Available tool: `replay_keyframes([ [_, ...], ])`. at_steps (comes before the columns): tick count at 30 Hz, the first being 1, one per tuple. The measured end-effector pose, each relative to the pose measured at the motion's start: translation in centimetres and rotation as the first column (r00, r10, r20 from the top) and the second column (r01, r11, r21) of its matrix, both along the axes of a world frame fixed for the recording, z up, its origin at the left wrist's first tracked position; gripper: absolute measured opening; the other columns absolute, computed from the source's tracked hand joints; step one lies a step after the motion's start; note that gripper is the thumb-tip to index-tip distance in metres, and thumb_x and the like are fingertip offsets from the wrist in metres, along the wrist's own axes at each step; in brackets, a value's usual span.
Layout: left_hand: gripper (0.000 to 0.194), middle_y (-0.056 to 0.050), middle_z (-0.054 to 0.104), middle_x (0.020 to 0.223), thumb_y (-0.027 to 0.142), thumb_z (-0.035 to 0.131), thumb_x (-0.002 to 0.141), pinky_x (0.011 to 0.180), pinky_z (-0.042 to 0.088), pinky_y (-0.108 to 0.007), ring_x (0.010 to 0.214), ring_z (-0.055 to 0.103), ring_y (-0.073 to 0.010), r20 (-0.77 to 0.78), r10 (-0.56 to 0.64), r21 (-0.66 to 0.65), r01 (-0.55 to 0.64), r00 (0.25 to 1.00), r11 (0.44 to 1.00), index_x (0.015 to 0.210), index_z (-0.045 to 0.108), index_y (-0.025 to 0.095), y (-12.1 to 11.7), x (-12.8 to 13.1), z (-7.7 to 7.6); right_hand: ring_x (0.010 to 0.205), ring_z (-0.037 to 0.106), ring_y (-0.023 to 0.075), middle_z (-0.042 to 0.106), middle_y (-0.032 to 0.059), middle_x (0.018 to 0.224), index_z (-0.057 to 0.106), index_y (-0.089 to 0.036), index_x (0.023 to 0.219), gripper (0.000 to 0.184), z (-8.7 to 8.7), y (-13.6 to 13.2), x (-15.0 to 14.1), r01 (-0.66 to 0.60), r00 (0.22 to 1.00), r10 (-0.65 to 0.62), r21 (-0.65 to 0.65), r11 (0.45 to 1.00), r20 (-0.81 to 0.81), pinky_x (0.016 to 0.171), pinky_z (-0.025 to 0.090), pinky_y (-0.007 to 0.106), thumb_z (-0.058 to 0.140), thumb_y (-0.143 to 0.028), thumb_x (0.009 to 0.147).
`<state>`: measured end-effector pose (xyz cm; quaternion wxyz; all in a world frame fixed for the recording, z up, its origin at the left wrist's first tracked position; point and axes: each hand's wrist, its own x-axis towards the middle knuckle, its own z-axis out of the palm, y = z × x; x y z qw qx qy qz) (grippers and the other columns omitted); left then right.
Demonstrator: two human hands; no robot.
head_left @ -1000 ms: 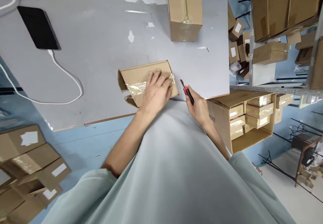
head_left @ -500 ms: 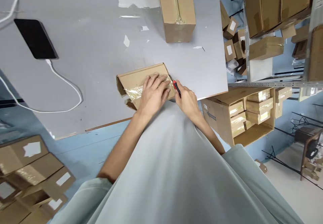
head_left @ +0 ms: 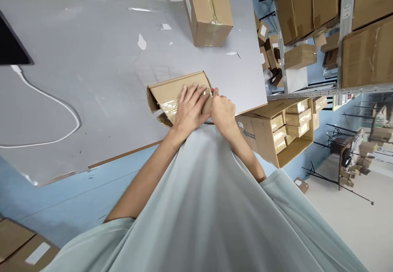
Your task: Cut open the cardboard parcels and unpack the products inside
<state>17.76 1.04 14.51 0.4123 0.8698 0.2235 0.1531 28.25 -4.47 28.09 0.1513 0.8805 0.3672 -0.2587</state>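
Observation:
A flat, taped cardboard box [head_left: 172, 92] lies near the front edge of the grey table [head_left: 92, 79]. My left hand [head_left: 190, 110] rests flat on top of it, fingers spread, pressing it down. My right hand [head_left: 223, 111] is closed around a red and black utility knife [head_left: 212, 89], of which only a small red tip shows at the box's right end. The hand hides the blade and most of the knife.
A taller sealed carton [head_left: 207, 8] stands at the back of the table. A white cable [head_left: 46, 100] and a black phone [head_left: 10, 49] lie at left. An open carton of small boxes [head_left: 282, 131] sits on the floor at right, with shelves of cartons [head_left: 307, 6] behind.
My right hand has brought the knife leftwards from beside the box to its right end. My left hand has stayed on the box. The view has shifted to the right.

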Motion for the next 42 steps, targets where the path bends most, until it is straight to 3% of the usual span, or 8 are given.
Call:
replay_keyframes([
  [6, 0.045, -0.009, 0.052, 0.180, 0.048, 0.056, 0.113, 0.145, 0.012, -0.073, 0.175, 0.035, -0.0358, 0.031, -0.012, -0.046, 0.013, 0.999, 0.999, 0.154, 0.067, 0.031, 0.2, 0.0, 0.0, 0.127, 0.081, 0.0321, 0.081, 0.0267, 0.134, 0.047, -0.006, 0.169, 0.057, 0.3, -2.3, -1.0, 0.059, 0.996, -0.054, -0.066, 0.996, 0.067, 0.105, 0.063, 0.039, 0.037, -0.011, 0.114],
  [13, 0.087, -0.015, 0.039, 0.187, 0.061, 0.078, 0.097, 0.142, -0.001, -0.082, 0.180, 0.015, -0.0459, 0.038, -0.146, -0.082, 0.149, 0.988, 0.985, 0.173, 0.050, 0.029, -0.1, -0.5, 0.4, 0.128, 0.080, 0.0336, 0.082, 0.0264, 0.132, 0.045, -0.004, 0.169, 0.056, -0.4, -2.2, -0.7, 0.085, 0.995, -0.084, -0.016, 0.996, 0.047, 0.107, 0.061, 0.043, 0.037, -0.012, 0.114],
  [17, 0.084, -0.014, 0.036, 0.188, 0.057, 0.073, 0.100, 0.142, -0.003, -0.081, 0.180, 0.012, -0.0445, 0.027, -0.126, -0.078, 0.128, 0.992, 0.989, 0.175, 0.047, 0.029, -0.5, -0.5, 0.3, 0.124, 0.083, 0.0313, 0.082, 0.0270, 0.131, 0.040, -0.003, 0.173, 0.062, 0.1, -2.4, -1.7, 0.108, 0.993, -0.106, -0.052, 0.993, 0.049, 0.103, 0.064, 0.039, 0.036, -0.007, 0.111],
  [22, 0.082, -0.013, 0.032, 0.190, 0.068, 0.062, 0.105, 0.145, -0.007, -0.076, 0.181, 0.008, -0.0431, -0.014, -0.083, -0.060, 0.082, 0.996, 0.995, 0.172, 0.050, 0.023, -0.9, 0.3, 0.2, 0.124, 0.083, 0.0303, 0.081, 0.0273, 0.131, 0.039, -0.004, 0.175, 0.062, 0.0, -2.1, -1.6, 0.121, 0.992, -0.118, -0.054, 0.991, 0.054, 0.102, 0.065, 0.037, 0.037, -0.008, 0.113],
  [25, 0.084, -0.015, 0.032, 0.190, 0.072, 0.065, 0.103, 0.144, -0.006, -0.078, 0.181, 0.005, -0.0425, -0.018, -0.045, -0.065, 0.043, 0.999, 0.997, 0.170, 0.052, 0.024, -1.2, 0.6, 0.4, 0.125, 0.083, 0.0301, 0.082, 0.0261, 0.130, 0.040, -0.006, 0.174, 0.062, 0.0, -2.3, -1.2, 0.122, 0.991, -0.119, -0.042, 0.992, 0.058, 0.101, 0.065, 0.036, 0.036, -0.008, 0.113],
  [30, 0.080, -0.014, 0.033, 0.190, 0.076, 0.058, 0.105, 0.141, -0.002, -0.079, 0.180, -0.011, -0.0411, -0.028, -0.062, -0.091, 0.060, 0.998, 0.994, 0.162, 0.061, 0.020, -1.6, 0.6, 0.6, 0.118, 0.085, 0.0289, 0.084, 0.0235, 0.127, 0.038, -0.010, 0.177, 0.065, 0.0, -3.3, -0.8, 0.137, 0.990, -0.135, -0.071, 0.988, 0.037, 0.098, 0.066, 0.035, 0.039, -0.005, 0.113],
  [36, 0.088, -0.014, 0.036, 0.189, 0.063, 0.073, 0.100, 0.143, -0.006, -0.079, 0.181, 0.007, -0.0441, -0.029, -0.019, -0.059, 0.017, 0.999, 0.998, 0.176, 0.045, 0.029, -1.5, 0.9, 0.1, 0.119, 0.084, 0.0292, 0.083, 0.0242, 0.127, 0.039, -0.012, 0.178, 0.062, -0.2, -3.1, -0.3, 0.108, 0.994, -0.107, -0.039, 0.993, 0.027, 0.099, 0.067, 0.036, 0.038, -0.009, 0.116],
  [42, 0.091, -0.014, 0.032, 0.190, 0.056, 0.071, 0.103, 0.143, -0.007, -0.077, 0.181, 0.007, -0.0436, -0.077, -0.034, -0.053, 0.030, 0.996, 0.998, 0.182, 0.036, 0.028, -1.6, 0.9, -0.1, 0.114, 0.085, 0.0278, 0.081, 0.0228, 0.129, 0.030, -0.020, 0.183, 0.071, -0.4, -4.4, -0.2, 0.081, 0.997, -0.080, -0.073, 0.994, 0.016, 0.097, 0.068, 0.035, 0.042, -0.010, 0.115],
])
